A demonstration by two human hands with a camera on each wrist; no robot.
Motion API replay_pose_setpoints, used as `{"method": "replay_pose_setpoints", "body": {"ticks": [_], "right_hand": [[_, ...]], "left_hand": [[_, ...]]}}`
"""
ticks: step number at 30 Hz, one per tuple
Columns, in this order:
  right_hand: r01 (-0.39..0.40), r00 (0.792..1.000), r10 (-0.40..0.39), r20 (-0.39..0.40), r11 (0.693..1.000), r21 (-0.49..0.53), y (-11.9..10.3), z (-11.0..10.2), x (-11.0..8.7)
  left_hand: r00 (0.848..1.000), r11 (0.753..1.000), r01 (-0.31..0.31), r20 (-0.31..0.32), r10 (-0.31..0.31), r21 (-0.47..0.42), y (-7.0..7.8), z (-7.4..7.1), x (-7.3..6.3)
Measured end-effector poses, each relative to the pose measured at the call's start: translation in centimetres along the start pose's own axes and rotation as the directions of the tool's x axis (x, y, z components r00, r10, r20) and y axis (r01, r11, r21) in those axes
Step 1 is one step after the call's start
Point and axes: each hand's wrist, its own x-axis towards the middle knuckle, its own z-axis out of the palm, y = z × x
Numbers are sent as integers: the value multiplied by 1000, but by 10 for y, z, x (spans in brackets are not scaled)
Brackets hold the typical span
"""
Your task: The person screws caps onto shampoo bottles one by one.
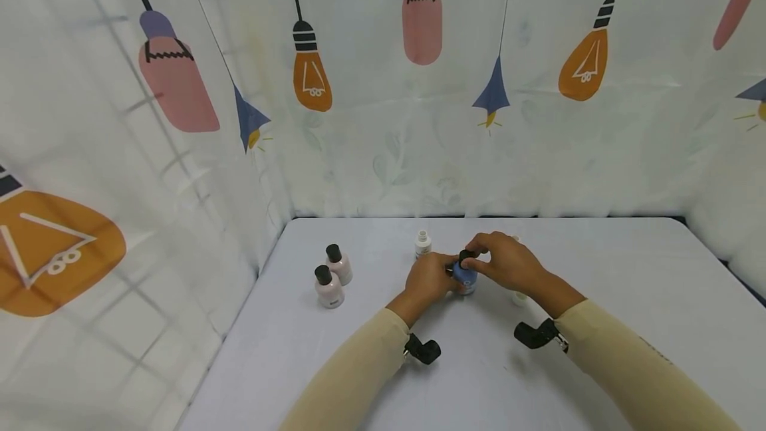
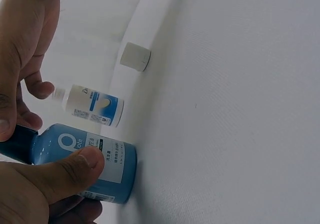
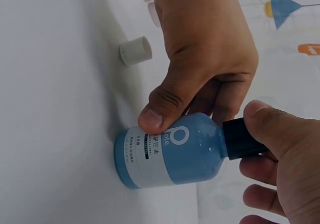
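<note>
Upright at the middle of the table is a blue bottle (image 1: 465, 278) with a white label and a black cap (image 3: 242, 139). The left hand (image 1: 427, 285) grips its body, thumb across the label. From above, the right hand (image 1: 509, 263) pinches the black cap between thumb and fingers. Just behind the left hand stands a small white bottle (image 1: 423, 243) with a bare neck. In the left wrist view, another white bottle (image 2: 95, 105) with a blue label and no cap shows beyond the blue one; in the head view the right hand mostly hides it.
Two pale pink bottles with black caps, one nearer (image 1: 330, 290) and one behind (image 1: 339, 265), stand left of the hands. A white cap (image 2: 135, 56) sits on the white table (image 1: 628, 298) to the right. A printed curtain (image 1: 383, 132) encloses the far and left sides.
</note>
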Motion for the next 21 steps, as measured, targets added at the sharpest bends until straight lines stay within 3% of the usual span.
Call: {"method": "replay_pose_setpoints", "body": {"ticks": [11,21], "right_hand": [[-29,1000,29,-3,999,30,-1,3,0],[-23,1000,23,17,999,29,-2,0,0]], "left_hand": [[995,991,-39,82,50,-126,-8,-6,1],[997,993,-30,74,38,-113,-9,-5,4]]}}
